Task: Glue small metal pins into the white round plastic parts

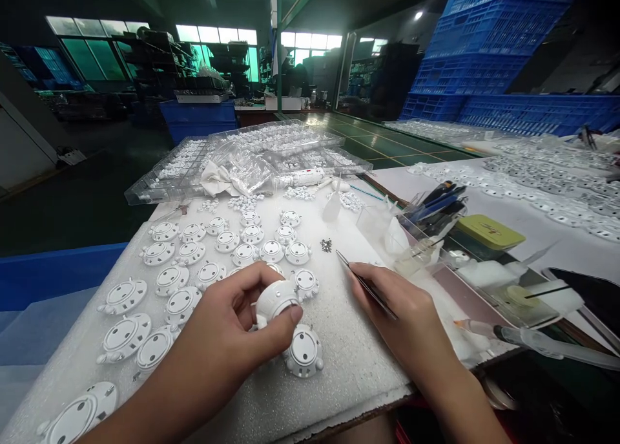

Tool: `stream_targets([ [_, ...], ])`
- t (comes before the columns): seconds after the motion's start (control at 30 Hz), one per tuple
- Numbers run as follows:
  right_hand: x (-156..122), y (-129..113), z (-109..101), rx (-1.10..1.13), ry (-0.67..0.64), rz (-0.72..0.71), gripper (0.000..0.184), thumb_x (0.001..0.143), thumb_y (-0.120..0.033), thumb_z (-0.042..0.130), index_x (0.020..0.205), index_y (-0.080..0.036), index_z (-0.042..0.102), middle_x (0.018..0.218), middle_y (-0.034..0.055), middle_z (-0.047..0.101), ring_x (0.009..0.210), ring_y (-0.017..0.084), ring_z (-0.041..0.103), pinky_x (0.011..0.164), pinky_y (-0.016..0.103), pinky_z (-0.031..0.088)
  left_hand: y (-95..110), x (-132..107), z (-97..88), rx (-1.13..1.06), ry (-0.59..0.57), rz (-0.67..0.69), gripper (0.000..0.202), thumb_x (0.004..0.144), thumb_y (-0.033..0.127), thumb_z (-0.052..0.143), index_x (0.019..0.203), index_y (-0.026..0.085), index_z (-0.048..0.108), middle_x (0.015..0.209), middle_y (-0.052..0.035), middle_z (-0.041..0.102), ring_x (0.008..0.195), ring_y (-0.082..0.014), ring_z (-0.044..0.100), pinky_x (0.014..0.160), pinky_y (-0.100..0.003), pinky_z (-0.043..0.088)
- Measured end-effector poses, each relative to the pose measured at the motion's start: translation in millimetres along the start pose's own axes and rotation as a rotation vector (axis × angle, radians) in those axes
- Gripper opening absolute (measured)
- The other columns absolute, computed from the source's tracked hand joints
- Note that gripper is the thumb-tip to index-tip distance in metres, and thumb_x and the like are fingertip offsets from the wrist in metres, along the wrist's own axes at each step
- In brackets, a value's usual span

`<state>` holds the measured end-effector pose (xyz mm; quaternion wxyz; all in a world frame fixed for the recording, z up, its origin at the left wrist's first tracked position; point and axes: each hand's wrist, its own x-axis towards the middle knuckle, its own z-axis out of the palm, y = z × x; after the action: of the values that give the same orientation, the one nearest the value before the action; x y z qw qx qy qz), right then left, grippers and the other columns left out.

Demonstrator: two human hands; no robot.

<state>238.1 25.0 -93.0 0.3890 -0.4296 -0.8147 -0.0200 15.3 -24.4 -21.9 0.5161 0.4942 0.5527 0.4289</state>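
Note:
My left hand (232, 321) grips a round white plastic part (277, 300), tilted on its edge just above the white foam sheet (339, 340). Thumb and fingers wrap round it. Right below it another white part (304, 351) lies flat on the foam. My right hand (402, 308) is closed round thin metal tweezers (361, 279), whose tip points up and left toward a small heap of tiny metal pieces (326, 244). Several more round white parts (227, 250) lie in rows on the foam to the left and behind.
Clear plastic trays (261, 153) with small white pieces stand at the back of the foam. On the right are a clear box with pens (436, 205), a yellow-green tin (490, 231) and a syringe (533, 340). Blue crates (484, 50) are stacked far right.

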Motion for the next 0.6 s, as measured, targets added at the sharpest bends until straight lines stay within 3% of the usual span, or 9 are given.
stream_targets([
  [0.6,1.0,0.2,1.7,0.016,-0.030,0.032,0.012,0.092,-0.016,0.054,0.102,-0.019,0.060,0.095,0.0016,0.068,0.085,0.014,0.066,0.076,0.025,0.051,-2.5,4.8,-8.5,0.014,-0.107,0.039,0.015,0.075,0.023,0.075,0.073,0.020,0.060,0.065,0.0059,0.055,0.062,-0.0083,0.051,0.055,-0.013,0.039],
])
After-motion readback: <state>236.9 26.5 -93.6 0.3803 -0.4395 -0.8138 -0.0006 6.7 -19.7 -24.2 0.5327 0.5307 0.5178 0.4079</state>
